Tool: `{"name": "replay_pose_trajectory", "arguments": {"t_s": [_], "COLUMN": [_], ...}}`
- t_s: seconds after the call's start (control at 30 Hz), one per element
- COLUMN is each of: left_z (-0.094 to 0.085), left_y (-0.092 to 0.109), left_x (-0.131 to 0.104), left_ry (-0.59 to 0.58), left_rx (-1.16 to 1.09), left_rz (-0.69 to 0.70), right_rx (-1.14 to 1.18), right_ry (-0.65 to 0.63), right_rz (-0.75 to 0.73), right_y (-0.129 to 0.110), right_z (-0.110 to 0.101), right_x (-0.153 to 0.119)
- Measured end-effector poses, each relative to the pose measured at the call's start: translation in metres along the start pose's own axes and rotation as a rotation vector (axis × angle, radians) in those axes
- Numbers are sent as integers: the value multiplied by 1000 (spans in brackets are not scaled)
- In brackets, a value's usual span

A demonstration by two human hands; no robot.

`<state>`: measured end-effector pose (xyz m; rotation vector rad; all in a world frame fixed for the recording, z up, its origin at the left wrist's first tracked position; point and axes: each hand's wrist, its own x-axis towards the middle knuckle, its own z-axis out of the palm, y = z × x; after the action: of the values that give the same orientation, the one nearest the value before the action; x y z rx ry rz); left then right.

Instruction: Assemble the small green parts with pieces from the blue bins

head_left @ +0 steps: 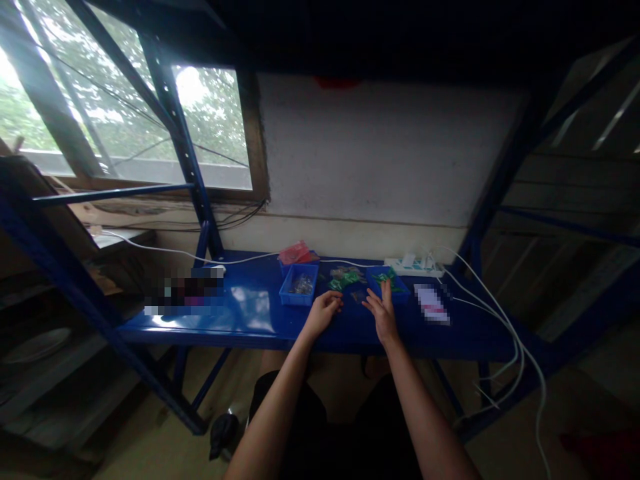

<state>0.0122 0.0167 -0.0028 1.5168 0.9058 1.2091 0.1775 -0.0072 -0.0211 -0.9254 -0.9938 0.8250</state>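
Note:
My left hand [323,315] is over the front of the blue shelf top, its fingers curled in together; what they hold, if anything, is too small to make out. To its left stands a blue bin [287,298] with small clear and greyish pieces [302,285] inside. My right hand [383,319] has its fingers spread, in front of a second blue bin [403,291] that holds green pieces. Between and beyond my hands lies a loose pile of small green and clear packets [345,277]. A small dark piece [358,296] lies near my right fingertips.
A pinkish-red plastic bag [295,252] tops another blue container at the back. A white power strip [414,268] with cables lies along the back right. Blurred-out objects rest at far left [185,292] and right [432,304]. Blue uprights [197,200] frame the shelf.

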Motion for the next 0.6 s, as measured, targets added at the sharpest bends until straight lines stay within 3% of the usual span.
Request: {"name": "replay_pose_trajectory", "arguments": {"t_s": [0.6], "left_z": [0], "left_y": [-4], "left_x": [1], "left_ry": [-1], "left_rx": [10], "left_rz": [24], "right_rx": [17], "right_ry": [117], "right_rz": [-69], "right_y": [7], "right_z": [-7], "right_x": [4]}}
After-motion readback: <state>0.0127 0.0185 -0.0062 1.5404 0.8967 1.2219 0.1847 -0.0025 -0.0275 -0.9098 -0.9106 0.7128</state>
